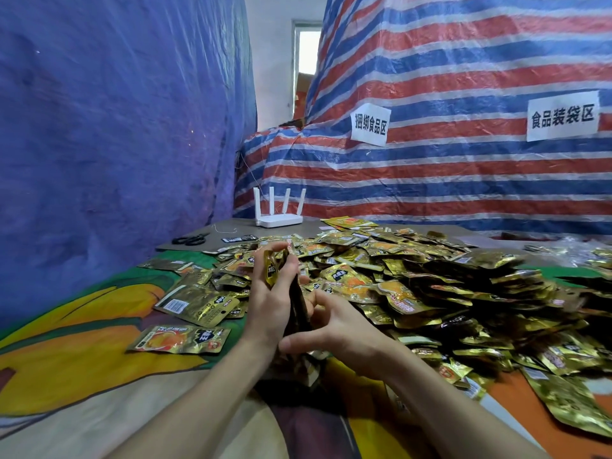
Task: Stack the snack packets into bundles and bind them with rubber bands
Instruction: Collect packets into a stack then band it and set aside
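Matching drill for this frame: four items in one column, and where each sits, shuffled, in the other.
Items
1. router
2. scissors
3. packet stack
4. paper signs

Places
A. held between the left hand and the right hand
B. stuck on the striped tarp
C. lying flat at the left end of the grey board
D. standing at the back of the board, antennas up

Pairs: 1-D, 2-C, 3-A, 4-B
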`<action>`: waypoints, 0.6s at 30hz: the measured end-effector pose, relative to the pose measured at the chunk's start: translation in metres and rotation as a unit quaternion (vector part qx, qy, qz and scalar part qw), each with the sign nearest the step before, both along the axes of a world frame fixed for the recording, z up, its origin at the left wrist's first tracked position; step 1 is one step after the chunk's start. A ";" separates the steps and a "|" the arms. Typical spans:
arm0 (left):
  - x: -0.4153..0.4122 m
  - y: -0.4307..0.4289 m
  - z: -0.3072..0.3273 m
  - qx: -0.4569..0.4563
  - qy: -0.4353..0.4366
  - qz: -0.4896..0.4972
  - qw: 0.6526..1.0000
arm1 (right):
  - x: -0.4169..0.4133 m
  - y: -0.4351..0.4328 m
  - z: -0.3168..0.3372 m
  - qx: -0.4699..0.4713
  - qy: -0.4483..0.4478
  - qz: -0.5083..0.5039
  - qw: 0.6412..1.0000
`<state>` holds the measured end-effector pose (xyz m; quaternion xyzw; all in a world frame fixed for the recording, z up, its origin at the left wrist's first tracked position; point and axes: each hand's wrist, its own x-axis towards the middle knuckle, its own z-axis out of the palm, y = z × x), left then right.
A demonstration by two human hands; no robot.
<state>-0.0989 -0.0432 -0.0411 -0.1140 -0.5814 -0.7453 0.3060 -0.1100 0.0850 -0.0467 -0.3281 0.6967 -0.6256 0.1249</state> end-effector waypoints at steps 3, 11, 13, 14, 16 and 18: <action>0.000 -0.001 -0.002 -0.004 -0.006 -0.008 1.000 | -0.001 0.000 -0.001 0.018 0.029 -0.034 0.999; -0.004 -0.007 -0.011 0.046 -0.063 -0.177 0.981 | -0.005 -0.001 -0.004 -0.001 0.040 -0.042 0.998; -0.004 -0.006 -0.013 0.059 -0.074 -0.180 0.979 | -0.006 0.001 -0.004 0.010 0.033 -0.035 0.999; -0.004 -0.006 -0.013 0.068 -0.072 -0.179 0.979 | -0.007 0.002 -0.004 0.017 0.034 -0.033 0.999; -0.003 -0.005 -0.015 0.068 -0.060 -0.172 0.981 | -0.008 0.003 -0.004 0.024 0.041 -0.026 0.999; -0.003 -0.005 -0.016 0.057 -0.056 -0.159 0.984 | -0.007 0.003 -0.004 0.021 0.047 -0.006 0.999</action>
